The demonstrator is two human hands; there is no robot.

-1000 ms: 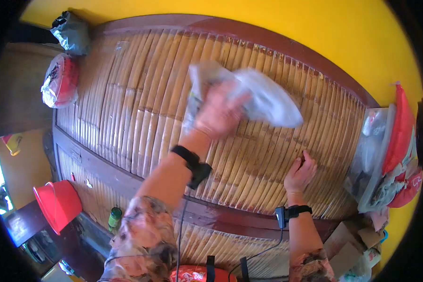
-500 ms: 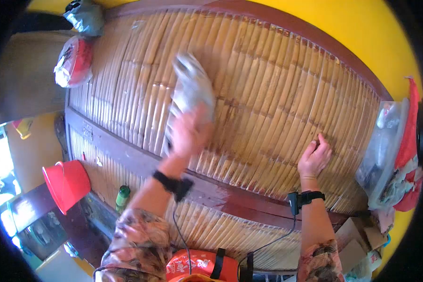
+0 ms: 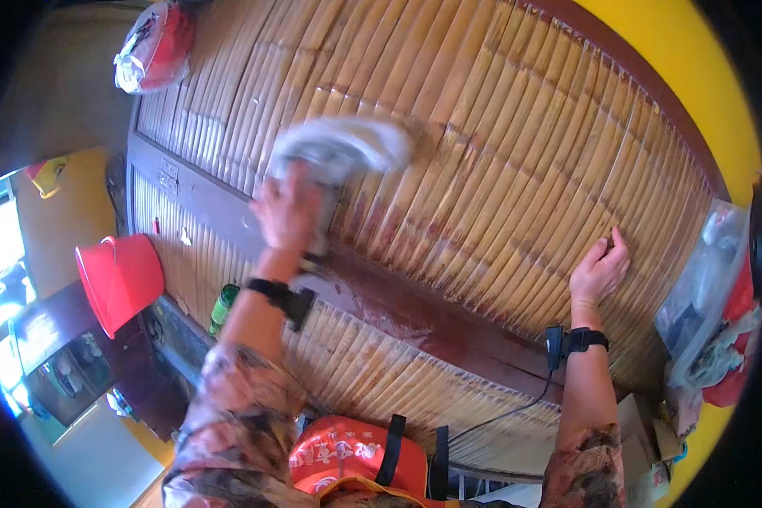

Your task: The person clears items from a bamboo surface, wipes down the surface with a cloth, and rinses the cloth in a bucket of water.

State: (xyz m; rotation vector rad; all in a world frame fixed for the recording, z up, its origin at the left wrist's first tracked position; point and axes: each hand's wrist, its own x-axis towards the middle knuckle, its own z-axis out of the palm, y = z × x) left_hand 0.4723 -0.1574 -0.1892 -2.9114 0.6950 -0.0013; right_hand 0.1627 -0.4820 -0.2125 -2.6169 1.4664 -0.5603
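Observation:
A pale grey-white cloth (image 3: 339, 146), smeared by motion, lies across the bamboo-slat surface (image 3: 483, 203). My left hand (image 3: 289, 210) is on the cloth's near end, gripping it; the fingertips are blurred. Farther right, my right hand (image 3: 599, 269) rests on the slats with nothing in it. Its index finger is stretched out, the thumb stands apart, and the other fingers are slightly bent. Both wrists carry black straps with small devices.
A dark brown wooden rail (image 3: 449, 309) crosses the slatted surface. At the left are a red bucket (image 3: 120, 281), a green bottle (image 3: 223, 306) and a bagged red item (image 3: 157, 49). A clear plastic container (image 3: 703, 284) and cloths are at the right edge.
My left hand has moved left and swung the cloth from lengthwise to crosswise on the slats. The view has shifted; my right hand stays on the slats.

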